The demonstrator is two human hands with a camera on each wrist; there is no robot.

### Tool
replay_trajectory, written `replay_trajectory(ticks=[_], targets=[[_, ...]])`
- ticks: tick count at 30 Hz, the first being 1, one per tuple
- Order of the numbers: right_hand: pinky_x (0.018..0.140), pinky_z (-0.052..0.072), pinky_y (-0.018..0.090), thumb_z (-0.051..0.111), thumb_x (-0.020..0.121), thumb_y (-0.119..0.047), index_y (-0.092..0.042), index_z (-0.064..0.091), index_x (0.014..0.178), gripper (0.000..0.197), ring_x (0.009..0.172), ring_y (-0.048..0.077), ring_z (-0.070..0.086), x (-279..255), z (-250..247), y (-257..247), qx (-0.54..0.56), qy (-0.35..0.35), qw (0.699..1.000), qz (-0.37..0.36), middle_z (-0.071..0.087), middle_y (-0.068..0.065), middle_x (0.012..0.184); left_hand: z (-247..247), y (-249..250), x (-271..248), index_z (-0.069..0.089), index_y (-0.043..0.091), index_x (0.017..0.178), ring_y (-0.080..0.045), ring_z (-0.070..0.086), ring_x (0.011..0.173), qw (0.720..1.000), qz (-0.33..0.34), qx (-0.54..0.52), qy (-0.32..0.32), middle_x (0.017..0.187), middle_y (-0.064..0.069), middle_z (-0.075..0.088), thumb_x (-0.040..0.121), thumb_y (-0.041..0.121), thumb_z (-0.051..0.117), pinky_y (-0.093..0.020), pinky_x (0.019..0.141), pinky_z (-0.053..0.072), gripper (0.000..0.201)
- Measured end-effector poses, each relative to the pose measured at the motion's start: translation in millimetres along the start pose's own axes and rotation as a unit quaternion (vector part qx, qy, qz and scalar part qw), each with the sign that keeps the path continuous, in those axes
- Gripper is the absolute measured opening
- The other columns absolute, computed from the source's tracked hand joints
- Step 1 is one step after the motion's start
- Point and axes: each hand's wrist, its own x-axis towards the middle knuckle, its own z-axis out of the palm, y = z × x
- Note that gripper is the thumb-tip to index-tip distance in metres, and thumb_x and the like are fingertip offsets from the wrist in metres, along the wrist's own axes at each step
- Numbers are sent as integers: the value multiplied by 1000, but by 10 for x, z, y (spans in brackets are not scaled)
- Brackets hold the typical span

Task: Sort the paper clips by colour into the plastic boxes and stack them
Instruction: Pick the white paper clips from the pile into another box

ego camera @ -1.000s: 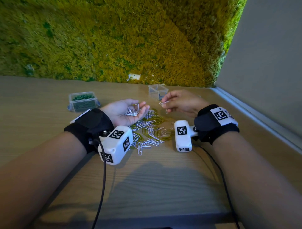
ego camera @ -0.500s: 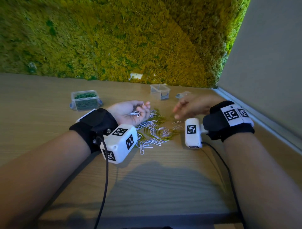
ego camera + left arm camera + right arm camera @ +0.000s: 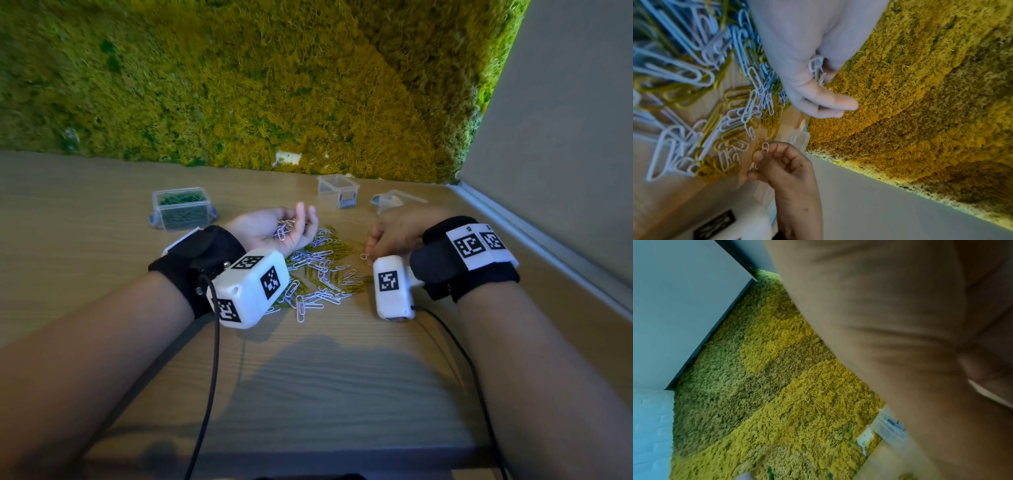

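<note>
A loose pile of white and yellow paper clips (image 3: pixel 322 270) lies on the wooden table between my hands. My left hand (image 3: pixel 274 229) rests palm up at the pile's far left, fingers curled round a small bunch of white clips (image 3: pixel 816 68). My right hand (image 3: pixel 387 236) is palm down at the pile's right edge, its fingertips (image 3: pixel 760 155) pinching a single white clip (image 3: pixel 764 147) just above the table. A clear plastic box full of green clips (image 3: pixel 181 209) stands at the back left. An empty clear box (image 3: pixel 337 190) stands behind the pile.
A clear lid (image 3: pixel 394 198) lies right of the empty box, just beyond my right hand. A moss wall (image 3: pixel 274 85) closes the back and a grey wall (image 3: pixel 565 137) the right side. The table's front edge (image 3: pixel 274 455) is near my forearms.
My right hand left a white clip at the left palm, swung right and came down at the pile's right edge, where it now pinches another white clip. The left hand stayed cupped.
</note>
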Motion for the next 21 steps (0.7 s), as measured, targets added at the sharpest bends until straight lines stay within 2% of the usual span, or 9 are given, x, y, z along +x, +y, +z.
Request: replay_trajectory(ticks=[2, 3, 5, 7, 9, 11, 13, 16, 21], targets=[[74, 46, 29, 71, 81, -29, -10, 72, 99, 27, 81, 16, 58, 4, 14, -20, -30, 18, 999, -3, 71, 7, 96, -2, -11, -9, 52, -14, 103, -29, 59, 78, 1000, -4, -3, 2, 82, -30, 57, 95, 10, 51, -32, 50, 57, 26], [74, 47, 29, 71, 80, -28, -11, 72, 98, 25, 81, 16, 58, 7, 18, -33, -28, 17, 999, -5, 71, 6, 94, 0, -18, -14, 54, -17, 100, -30, 60, 79, 1000, -4, 9, 6, 83, -31, 58, 94, 10, 51, -33, 53, 58, 27], [75, 49, 30, 73, 79, -23, -18, 71, 86, 9, 81, 16, 61, 6, 28, -64, -13, 18, 1000, -12, 70, 0, 86, 6, -36, -21, 57, -23, 88, -32, 62, 84, 999, 2, 45, 6, 86, -32, 60, 90, 5, 53, -33, 63, 58, 29], [75, 50, 30, 73, 78, -20, -23, 67, 78, 7, 81, 14, 62, -4, 32, -92, -18, 35, 999, -19, 68, -4, 82, 13, -63, -33, 59, -23, 87, -33, 63, 86, 997, 6, 71, -1, 89, -33, 61, 81, -2, 54, -33, 67, 57, 22], [75, 51, 29, 73, 78, -17, -24, 67, 76, 9, 79, 13, 62, -10, 35, -100, -20, 51, 998, -23, 68, -4, 80, 18, -76, -40, 61, -16, 92, -32, 63, 84, 996, 7, 87, -3, 89, -30, 62, 78, -2, 55, -32, 66, 58, 20], [72, 51, 28, 72, 79, -14, -22, 66, 75, 10, 75, 13, 61, -5, 39, -100, -8, 51, 998, -26, 67, -3, 77, 24, -78, -35, 64, -9, 91, -27, 63, 81, 994, 9, 112, 3, 85, -24, 63, 86, 6, 55, -30, 64, 58, 18], [70, 50, 29, 71, 79, -12, -19, 67, 76, 9, 69, 12, 59, -3, 44, -121, -4, 39, 999, -28, 67, -1, 76, 14, -72, -16, 64, -6, 90, -23, 61, 81, 989, 19, 144, 2, 82, -21, 63, 93, 17, 52, -29, 66, 56, 26], [69, 50, 31, 72, 79, -12, -17, 67, 78, 7, 65, 13, 59, -4, 51, -149, -3, 33, 999, -32, 67, 1, 75, 14, -80, -9, 63, -6, 95, -24, 60, 88, 983, 35, 180, -6, 83, -24, 64, 97, 23, 47, -33, 71, 54, 33], [67, 51, 29, 69, 80, -12, -19, 66, 75, 9, 60, 10, 59, 22, 59, -113, 18, 51, 997, -47, 66, -3, 69, 13, -90, -27, 60, -10, 103, -33, 60, 94, 980, 50, 194, -1, 92, -30, 63, 99, 22, 45, -42, 72, 54, 36]])
